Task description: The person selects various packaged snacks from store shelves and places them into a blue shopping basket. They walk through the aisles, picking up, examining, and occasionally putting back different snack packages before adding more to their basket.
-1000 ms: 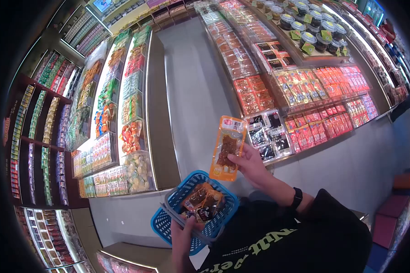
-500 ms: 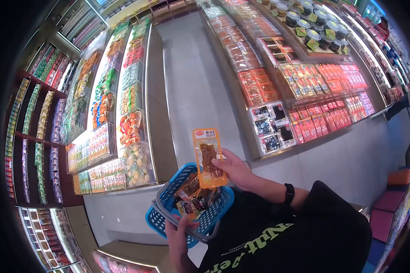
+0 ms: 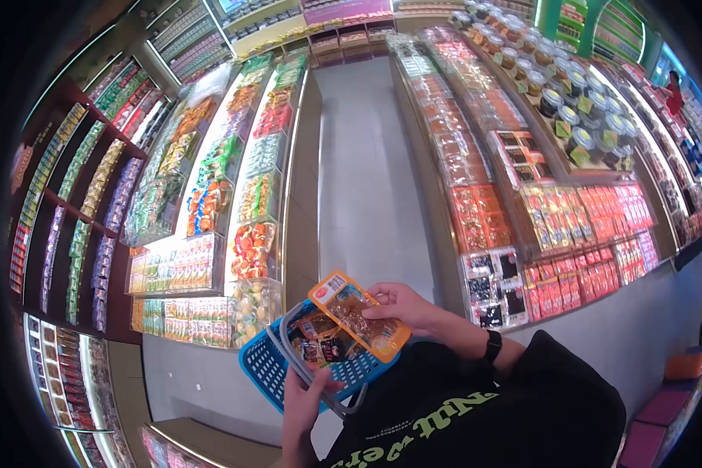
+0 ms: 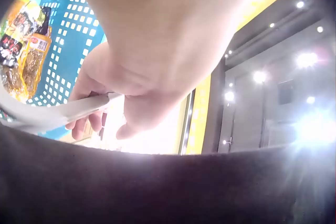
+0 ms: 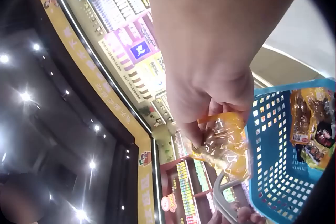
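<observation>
In the head view a blue basket [image 3: 269, 365] with grey handles hangs from the left hand [image 3: 306, 394], whose fingers curl round a grey handle [image 4: 63, 115]. Several snack packets [image 3: 320, 343] lie inside it. The right hand [image 3: 405, 310] pinches an orange-edged packet [image 3: 360, 316] between thumb and fingers, tilted over the basket's right side. In the right wrist view this packet [image 5: 223, 142] is beside the basket wall [image 5: 268, 145], and the left hand's fingertips [image 5: 247, 216] show below.
Shelves of bagged snacks [image 3: 203, 261] stand on the left. A low display [image 3: 554, 234] of red and pink packets is on the right, with lidded tubs [image 3: 581, 117] behind. A grey floor aisle [image 3: 370, 179] runs between them. Someone in red [image 3: 672, 93] is far right.
The right hand has brought the orange-edged packet down and left to the basket, and the packet has turned from upright to slanting. The left hand still grips the handle. The head view has shifted.
</observation>
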The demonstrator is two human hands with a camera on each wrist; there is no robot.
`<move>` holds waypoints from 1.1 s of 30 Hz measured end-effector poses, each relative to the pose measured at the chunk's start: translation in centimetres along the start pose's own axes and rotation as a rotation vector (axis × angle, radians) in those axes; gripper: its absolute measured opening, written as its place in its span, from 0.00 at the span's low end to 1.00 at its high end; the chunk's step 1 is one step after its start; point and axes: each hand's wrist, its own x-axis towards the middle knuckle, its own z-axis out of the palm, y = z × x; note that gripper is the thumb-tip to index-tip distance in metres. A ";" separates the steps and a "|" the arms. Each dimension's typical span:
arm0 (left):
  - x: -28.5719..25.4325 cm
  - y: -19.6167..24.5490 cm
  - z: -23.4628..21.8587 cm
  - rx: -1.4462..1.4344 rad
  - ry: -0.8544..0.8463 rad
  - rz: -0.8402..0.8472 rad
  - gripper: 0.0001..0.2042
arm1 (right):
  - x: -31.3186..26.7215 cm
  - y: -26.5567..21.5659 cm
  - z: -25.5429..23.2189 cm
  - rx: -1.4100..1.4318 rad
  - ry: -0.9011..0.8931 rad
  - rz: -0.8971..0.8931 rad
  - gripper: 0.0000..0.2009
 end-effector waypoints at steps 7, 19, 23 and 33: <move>7.6 4.3 1.7 -0.035 0.070 0.010 0.13 | 5.0 -5.8 -2.7 -0.302 -0.028 -0.237 0.22; 18.6 7.8 5.8 -0.205 0.015 -0.044 0.11 | 8.6 -14.2 -10.4 -0.338 0.003 -0.186 0.13; 22.4 9.3 6.9 -0.196 -0.027 -0.112 0.12 | 10.0 -15.6 -11.3 -0.367 0.017 -0.012 0.15; 37.5 12.9 8.9 -0.085 -0.240 -0.022 0.24 | 20.5 -19.4 -16.6 -0.295 0.266 -0.141 0.17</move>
